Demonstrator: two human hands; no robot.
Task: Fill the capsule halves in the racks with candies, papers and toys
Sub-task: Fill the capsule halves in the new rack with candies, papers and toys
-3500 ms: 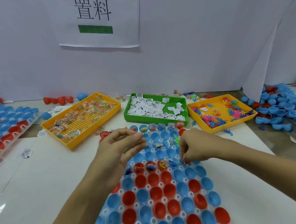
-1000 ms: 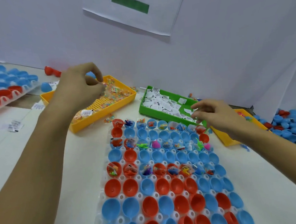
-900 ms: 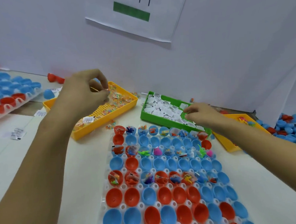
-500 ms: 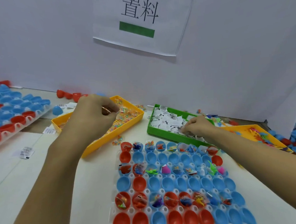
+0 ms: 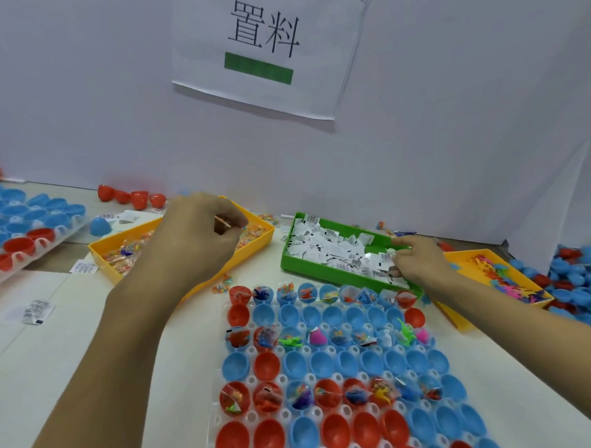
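Head view shows restocking: left hand (image 5: 199, 242) pinches candies above the yellow candy tray (image 5: 186, 257) behind the capsule rack (image 5: 329, 369), right hand (image 5: 415, 258) pinches paper slips in the green tray (image 5: 324, 273); next, likely dropping them into unfilled halves.

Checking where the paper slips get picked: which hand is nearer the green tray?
Right. The right hand reaches into the green tray among the paper slips; the left hand is over the yellow candy tray, beside it.

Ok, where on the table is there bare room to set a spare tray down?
Bare table lies left of the rack, near of the candy tray, with one stray paper. A narrower strip runs right of the rack. The back edge is crowded with trays and loose capsule halves.
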